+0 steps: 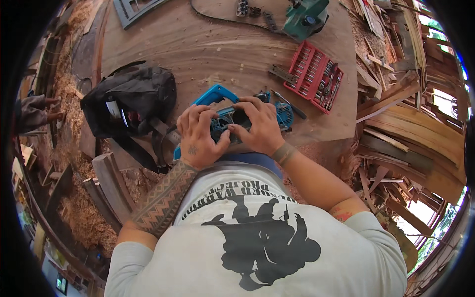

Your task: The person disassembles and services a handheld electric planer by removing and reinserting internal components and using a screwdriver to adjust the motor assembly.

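Both hands are on a blue power tool at the table's near edge, its dark inner parts partly showing. My left hand grips its left side with fingers curled over the top and thumb pointing inward. My right hand curls round a dark cylindrical part on the right side, its thumb close to the left one. The fingers hide much of the tool. Just right of my right hand lies a blue round housing part, and a dark-handled screwdriver rests beside it.
An open red socket set lies to the right, with a dark flat piece at its left edge. Behind stands a green power tool. A black backpack sits left. Stacked timber lines the right; a person's feet show far left.
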Demonstrator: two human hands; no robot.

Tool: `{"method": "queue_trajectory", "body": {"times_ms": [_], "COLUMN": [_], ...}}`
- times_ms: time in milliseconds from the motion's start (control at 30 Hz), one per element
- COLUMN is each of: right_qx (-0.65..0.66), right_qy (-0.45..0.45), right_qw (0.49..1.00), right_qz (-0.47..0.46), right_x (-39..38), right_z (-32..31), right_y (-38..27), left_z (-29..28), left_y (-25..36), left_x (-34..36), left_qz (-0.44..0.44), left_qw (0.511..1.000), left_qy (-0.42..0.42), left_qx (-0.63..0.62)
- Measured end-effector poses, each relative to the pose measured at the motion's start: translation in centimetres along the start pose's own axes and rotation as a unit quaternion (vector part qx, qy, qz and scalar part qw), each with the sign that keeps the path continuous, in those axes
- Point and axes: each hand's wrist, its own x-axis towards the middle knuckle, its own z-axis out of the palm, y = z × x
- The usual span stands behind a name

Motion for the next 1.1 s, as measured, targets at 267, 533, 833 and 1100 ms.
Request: {"method": "queue_trajectory", "body": {"times_ms": [267, 533, 833, 1100], "right_qx": [0.006, 0.035, 0.168, 0.153], "right_qy": [0.002, -0.037, -0.160, -0.225], "right_qw": [1.000, 0.999, 0.972, 0.959], "right_qz": [-0.011, 0.012, -0.026, -0.080], "right_x": [0.1, 0.6, 5.4, 6.5], "right_z": [0.2, -0.4, -2.8, -2.0], "right_y": [0.1, -0.1, 0.4, 1.0], "left_z": [0.4, -0.5, -0.3, -0.7], "left_y": [-0.1, -0.8, -0.9, -1.3], "left_x": [-0.5, -0.6, -0.9, -1.0], "left_qz": [-0.021, -0.025, -0.037, -0.029], "left_qw": [0.999, 0.997, 0.994, 0.989], "left_qy": [0.027, 0.001, 0.006, 0.027], "left_qx": [-0.028, -0.072, -0.099, -0.144]}}
